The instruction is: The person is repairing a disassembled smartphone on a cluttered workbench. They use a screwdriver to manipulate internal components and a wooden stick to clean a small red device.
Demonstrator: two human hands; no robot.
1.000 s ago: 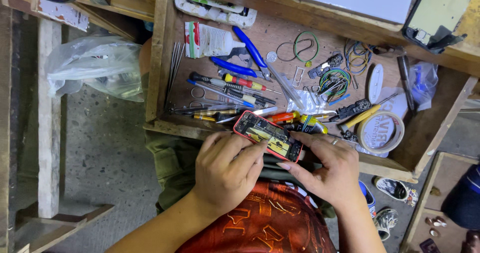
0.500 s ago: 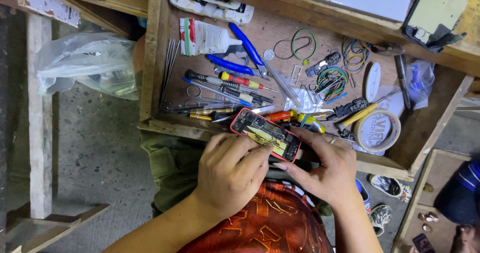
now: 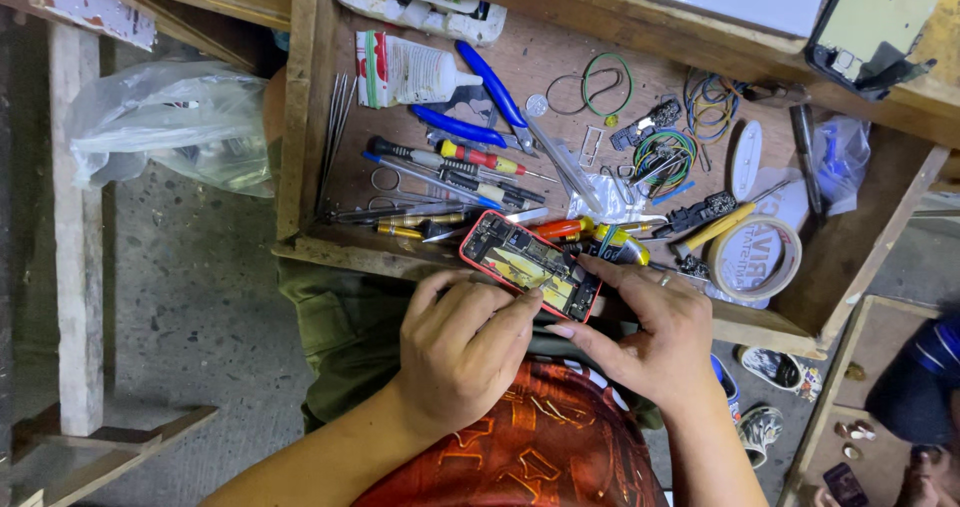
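Note:
An opened phone in a red case, its inner parts showing, rests on the front edge of a wooden drawer. My left hand grips the phone's near left side, with its fingertips curled onto the exposed inside. My right hand, a ring on one finger, holds the phone's right end from below. Whether a small tool sits between my left fingers is too fine to tell.
The drawer holds screwdrivers, blue-handled pliers, tweezers, a white tube, rubber bands, wire coils and a tape roll. A plastic bag lies at left. Another phone lies top right. Another person's sleeve shows at right.
Both hands stay on the phone at the drawer's front edge. The fingers have shifted only slightly.

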